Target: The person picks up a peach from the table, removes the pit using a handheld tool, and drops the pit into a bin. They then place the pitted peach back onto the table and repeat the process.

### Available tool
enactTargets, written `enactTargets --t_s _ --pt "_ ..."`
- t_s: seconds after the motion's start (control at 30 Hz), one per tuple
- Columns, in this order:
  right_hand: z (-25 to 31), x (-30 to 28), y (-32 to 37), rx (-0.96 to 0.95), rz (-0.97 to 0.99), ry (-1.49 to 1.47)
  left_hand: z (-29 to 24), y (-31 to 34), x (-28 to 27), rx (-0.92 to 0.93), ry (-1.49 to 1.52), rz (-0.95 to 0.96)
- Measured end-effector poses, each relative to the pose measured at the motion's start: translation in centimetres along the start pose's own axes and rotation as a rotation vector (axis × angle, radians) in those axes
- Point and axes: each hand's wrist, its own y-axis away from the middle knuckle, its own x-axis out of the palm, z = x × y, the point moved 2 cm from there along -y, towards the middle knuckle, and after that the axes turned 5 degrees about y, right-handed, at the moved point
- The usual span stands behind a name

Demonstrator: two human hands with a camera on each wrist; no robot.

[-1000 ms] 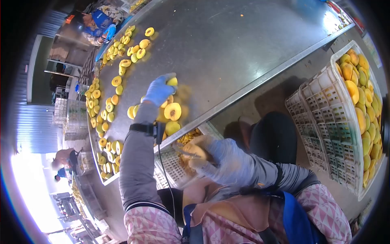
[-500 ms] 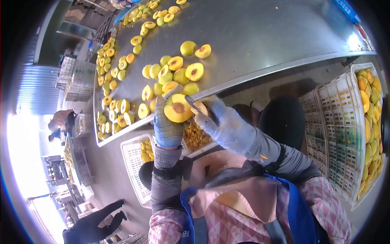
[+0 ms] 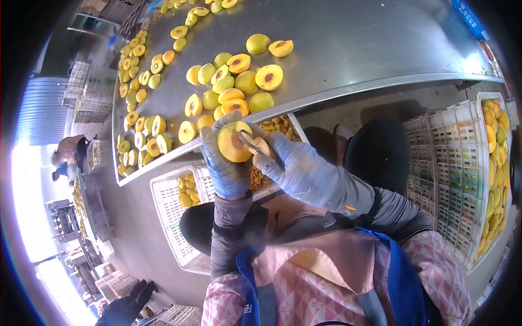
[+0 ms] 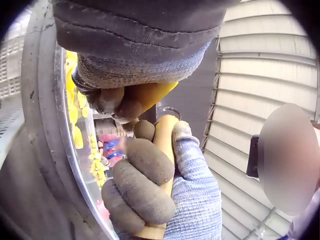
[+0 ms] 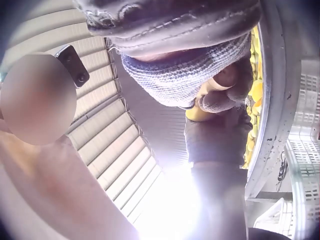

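My gloved left hand (image 3: 225, 171) grips a yellow peach half (image 3: 229, 145), its cut face with the brown pit turned up, just off the table's near edge. My gloved right hand (image 3: 310, 171) holds a pitting tool (image 3: 261, 145) whose curved metal loop lies at the pit. In the left wrist view, the fingers (image 4: 145, 180) wrap round the tool's wooden handle (image 4: 165, 135), and the loop shows beyond it. Seen from the right wrist, part of the peach half (image 5: 199, 114) shows below the glove. Close beyond my hands, a cluster of peach halves (image 3: 269, 77) lies on the metal table.
Beneath the table edge is a crate of brownish scraps (image 3: 278, 125). A white crate (image 3: 168, 204) with yellow peach pieces stands at left. On the right, a tall crate (image 3: 435, 157) is full of peaches. More peach halves (image 3: 157, 126) line the table's left side.
My left hand has come back from the table to my right hand, bringing a peach half. Since half a second ago, the tool's loop has moved onto the pit.
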Motion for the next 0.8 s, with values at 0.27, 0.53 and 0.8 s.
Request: enactTargets --t_s 0.27,0.53,0.8 --pt "-0.1 1.9 -0.2 0.014 -0.01 0.078 0.0 0.5 0.7 0.164 -0.353 -0.07" --pt "0.1 2.5 0.2 0.011 0.118 0.238 -0.1 0.8 -1.3 0.133 -0.334 -0.198" --pt "0.5 1.8 0.2 -0.097 0.032 0.288 -0.4 0.6 -1.9 0.224 -0.642 -0.099"
